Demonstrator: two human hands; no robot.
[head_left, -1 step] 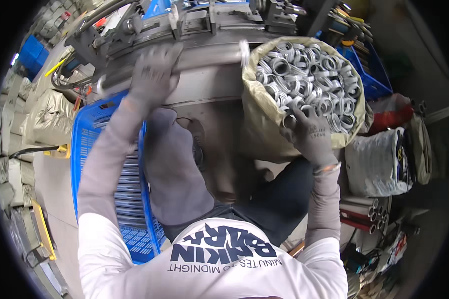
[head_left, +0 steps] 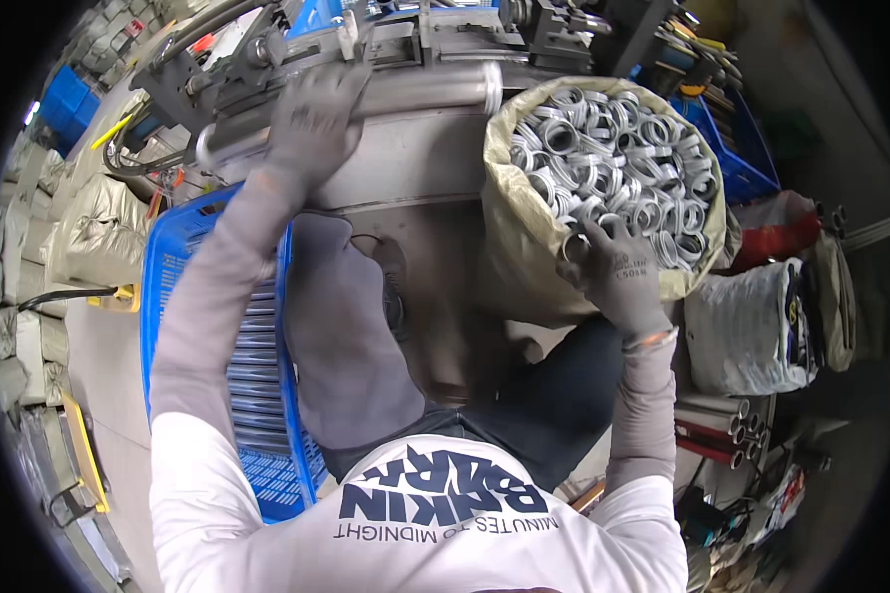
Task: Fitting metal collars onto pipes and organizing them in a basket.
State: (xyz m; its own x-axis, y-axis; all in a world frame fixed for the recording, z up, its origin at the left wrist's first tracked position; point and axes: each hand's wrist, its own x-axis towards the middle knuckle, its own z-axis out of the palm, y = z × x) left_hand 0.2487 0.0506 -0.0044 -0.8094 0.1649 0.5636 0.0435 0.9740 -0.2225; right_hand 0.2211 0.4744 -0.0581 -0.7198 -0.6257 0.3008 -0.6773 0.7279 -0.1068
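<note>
Left hand [head_left: 311, 124], gloved, lies with its fingers curled over a long metal tube [head_left: 405, 97] resting across the machine bed [head_left: 415, 44]. Right hand [head_left: 613, 272], gloved, closes around one short metal tube [head_left: 576, 247] at the near rim of a sack [head_left: 509, 247] packed with similar tubes. A blue crate [head_left: 267, 465] sits beside the left forearm.

I see sack [head_left: 524, 257] of rings [head_left: 613, 158] right of my knees, crate [head_left: 168, 257] left, long tube [head_left: 415, 94] on machine [head_left: 445, 40] ahead.
</note>
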